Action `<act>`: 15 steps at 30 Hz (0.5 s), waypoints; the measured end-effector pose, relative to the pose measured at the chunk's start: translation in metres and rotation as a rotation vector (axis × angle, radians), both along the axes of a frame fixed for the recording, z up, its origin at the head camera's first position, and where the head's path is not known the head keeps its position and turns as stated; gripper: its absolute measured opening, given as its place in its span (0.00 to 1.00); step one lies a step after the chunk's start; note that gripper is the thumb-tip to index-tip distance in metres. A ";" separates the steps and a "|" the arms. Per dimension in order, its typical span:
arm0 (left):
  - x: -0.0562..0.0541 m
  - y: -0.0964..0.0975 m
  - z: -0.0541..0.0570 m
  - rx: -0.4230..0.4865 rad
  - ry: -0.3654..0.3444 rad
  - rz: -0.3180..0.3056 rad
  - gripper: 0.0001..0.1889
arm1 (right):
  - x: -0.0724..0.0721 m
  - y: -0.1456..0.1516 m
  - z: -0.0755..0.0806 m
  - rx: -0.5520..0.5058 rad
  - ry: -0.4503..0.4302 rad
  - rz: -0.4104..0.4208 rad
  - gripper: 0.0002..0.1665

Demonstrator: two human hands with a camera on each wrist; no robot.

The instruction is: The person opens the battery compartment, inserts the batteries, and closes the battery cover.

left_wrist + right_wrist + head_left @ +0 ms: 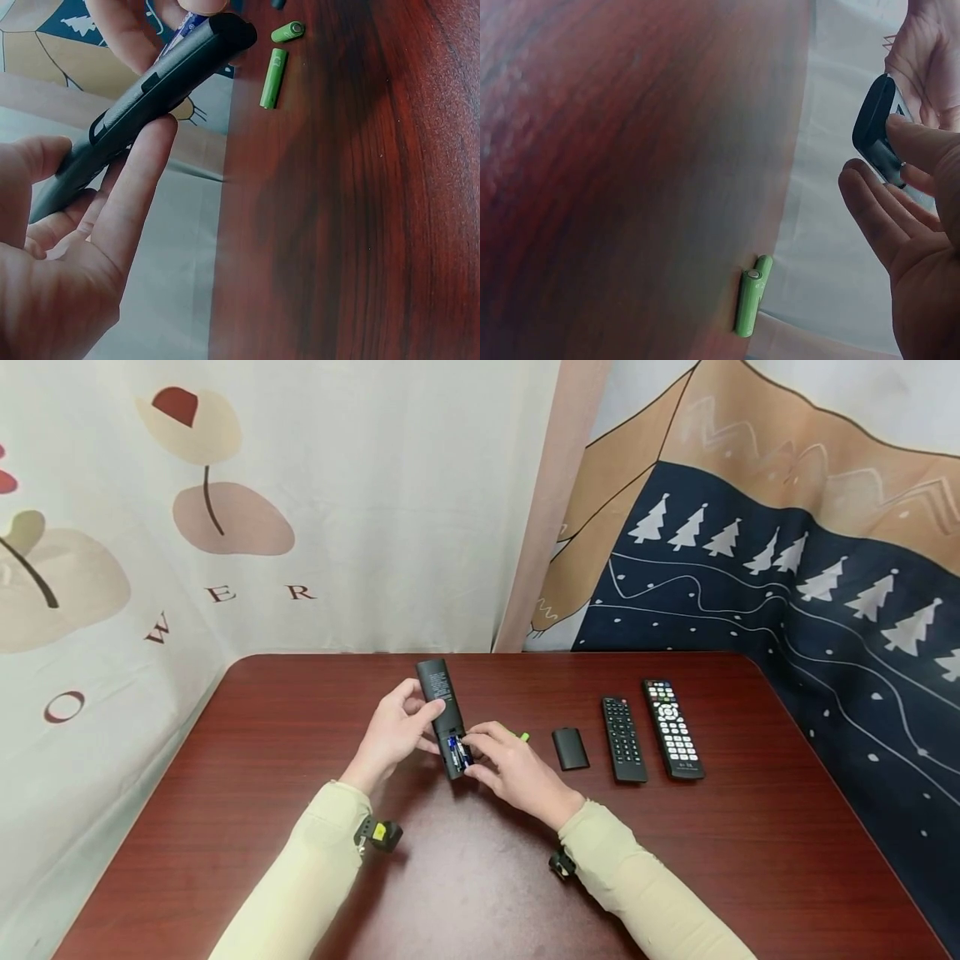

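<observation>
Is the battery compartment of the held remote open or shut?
Open: blue batteries show inside the held remote, and a black battery cover lies apart on the table.

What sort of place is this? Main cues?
Probably an indoor tabletop recording setup, possibly in a home: a reddish-brown table in front of printed curtains, and black devices at both wrists of the person handling an opened remote.

In the head view, the right hand (517, 772) hides all but a tip of the green batteries (524, 737) from us, and we cannot read the tiny print (437, 683) on the black remote (452, 720). In the right wrist view, we find the left hand (936, 64) edge-cropped and the tabletop (630, 150) blurred.
</observation>
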State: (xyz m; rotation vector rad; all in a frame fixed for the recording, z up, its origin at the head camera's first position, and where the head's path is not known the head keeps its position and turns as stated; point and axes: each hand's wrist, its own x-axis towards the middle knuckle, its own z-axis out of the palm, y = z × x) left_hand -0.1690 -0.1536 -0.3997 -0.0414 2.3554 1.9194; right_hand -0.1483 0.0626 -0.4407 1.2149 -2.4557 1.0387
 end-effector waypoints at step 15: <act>-0.001 0.001 -0.001 0.026 0.002 -0.006 0.16 | 0.000 -0.003 0.002 -0.070 -0.278 -0.034 0.28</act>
